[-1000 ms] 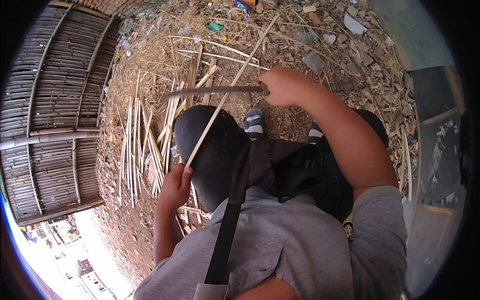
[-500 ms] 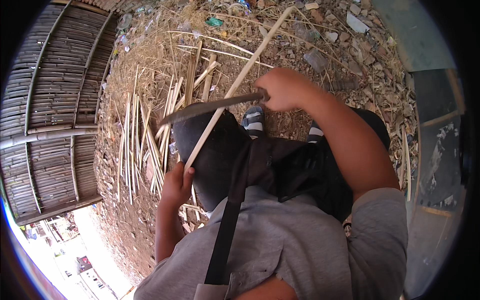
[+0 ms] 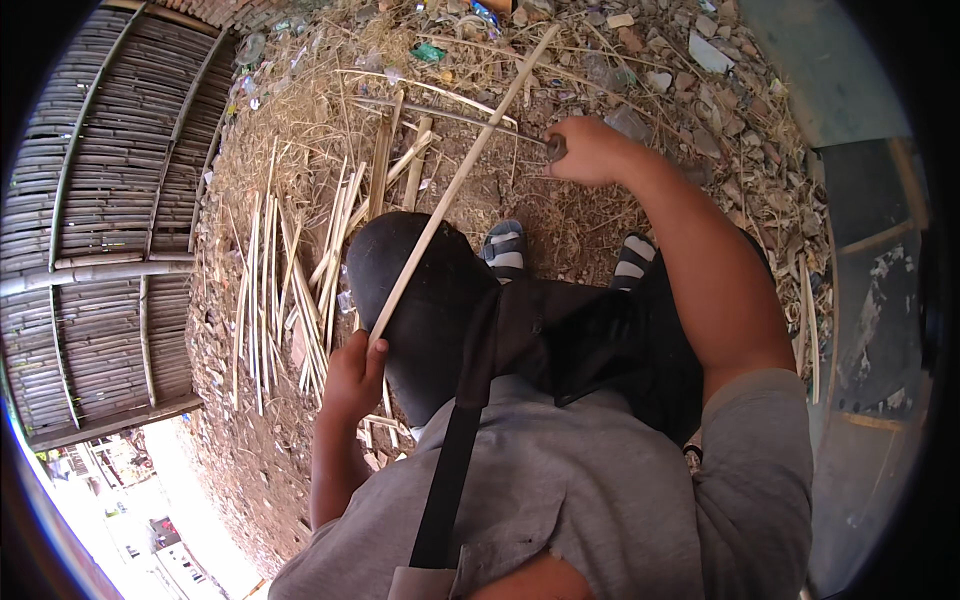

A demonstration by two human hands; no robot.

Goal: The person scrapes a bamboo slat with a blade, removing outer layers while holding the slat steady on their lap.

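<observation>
A long pale bamboo strip (image 3: 443, 213) slants from my left hand (image 3: 354, 375), over my dark-clad left knee, toward the far ground. My left hand is closed around its near end, thumb along it. My right hand (image 3: 592, 150) grips the handle of a long-bladed knife (image 3: 452, 117), arm stretched forward. The blade points left, almost edge-on, and crosses the strip's upper part in view; whether it touches cannot be made out. Left of my knee, several loose bamboo strips (image 3: 265, 290) lie on the ground.
A slatted bamboo panel (image 3: 120, 190) stands on the left. Wider bamboo pieces (image 3: 381, 160) lie beyond my knee on dry straw. Stones and litter (image 3: 710, 55) cover the far right ground, beside a grey panel (image 3: 870, 290). My sandalled feet (image 3: 505, 245) are below.
My right hand has moved the knife farther away along the strip, its blade turning from broadside to nearly edge-on. The strip's far end has shifted slightly left; my left hand stays nearly in place.
</observation>
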